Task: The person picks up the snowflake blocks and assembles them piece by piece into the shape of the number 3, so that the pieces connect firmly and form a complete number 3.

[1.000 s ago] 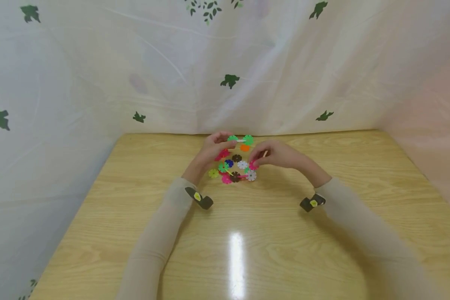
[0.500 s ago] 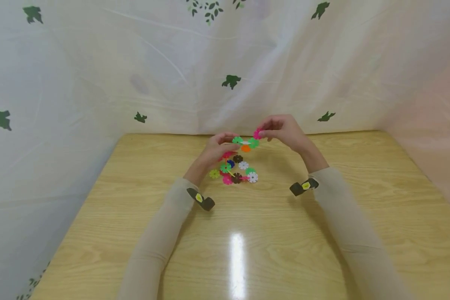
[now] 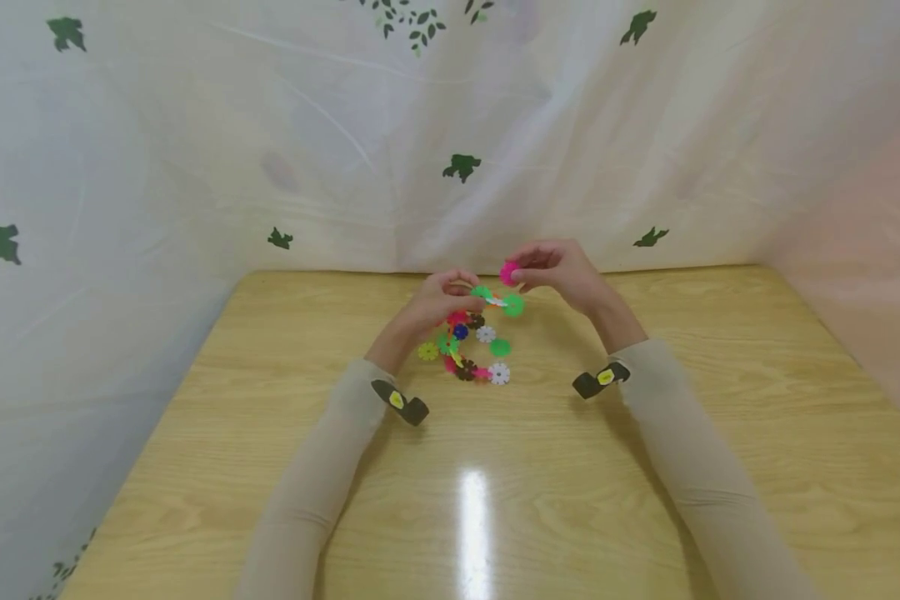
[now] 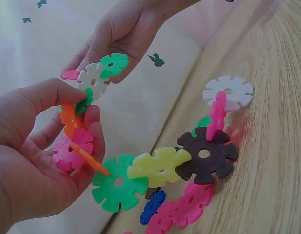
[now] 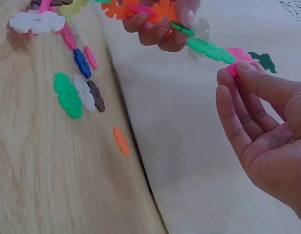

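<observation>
My left hand (image 3: 435,307) grips a chain of flower-shaped plastic linking discs by its upper part, thumb against a small green disc (image 4: 84,103). From the hand the chain runs down through a green disc (image 4: 120,184), a yellow disc (image 4: 157,163), a dark brown disc (image 4: 201,168) and a pink disc to a white disc (image 4: 216,84). Its other end is a white disc (image 4: 88,80) with a green end disc (image 4: 114,64). My right hand (image 3: 566,271) pinches a pink disc (image 3: 509,272) between thumb and fingers; the head view shows it just beyond the green end disc, apart from it.
Loose discs lie on the wooden table (image 3: 570,483) under the chain: green (image 5: 67,95), white (image 5: 83,92), brown (image 5: 96,96), blue (image 5: 82,62) and orange (image 5: 121,140). A yellow-green disc (image 3: 428,352) lies left of them. A patterned cloth (image 3: 330,150) hangs behind the table's far edge.
My right hand has lifted the pink disc from beside the white discs up to the chain's far end, then shifted slightly left. My left hand has tilted the chain, its lower end swinging nearer.
</observation>
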Demonstrator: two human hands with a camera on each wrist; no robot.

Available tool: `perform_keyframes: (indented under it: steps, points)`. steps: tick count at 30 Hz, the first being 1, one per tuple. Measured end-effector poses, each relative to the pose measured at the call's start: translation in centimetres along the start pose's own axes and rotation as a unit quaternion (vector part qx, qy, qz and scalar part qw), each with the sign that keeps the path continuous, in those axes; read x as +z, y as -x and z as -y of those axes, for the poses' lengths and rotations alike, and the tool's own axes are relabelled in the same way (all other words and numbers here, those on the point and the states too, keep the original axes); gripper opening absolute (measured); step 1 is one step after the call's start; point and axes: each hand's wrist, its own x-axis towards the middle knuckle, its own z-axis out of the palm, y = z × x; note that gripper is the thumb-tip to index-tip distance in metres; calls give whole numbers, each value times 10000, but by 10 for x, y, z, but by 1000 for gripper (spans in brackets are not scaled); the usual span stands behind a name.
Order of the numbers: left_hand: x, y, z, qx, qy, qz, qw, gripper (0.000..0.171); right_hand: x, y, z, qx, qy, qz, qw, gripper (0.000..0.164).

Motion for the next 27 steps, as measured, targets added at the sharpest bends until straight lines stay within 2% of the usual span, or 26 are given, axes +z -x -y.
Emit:
perform_keyframes:
  steps: [5,17,27]
  points:
    - [4,1,-1,162,-141,323,9992,18,7,1,2,-82,42,208,9997,14]
    - [6,2,-2,126,-204,574,9981,14,13,-5,12,-335,656,905,9932,14]
    - [5,0,0,100,-139,682,9975,12,15,-8,16,-167,886,1057,9903,12]
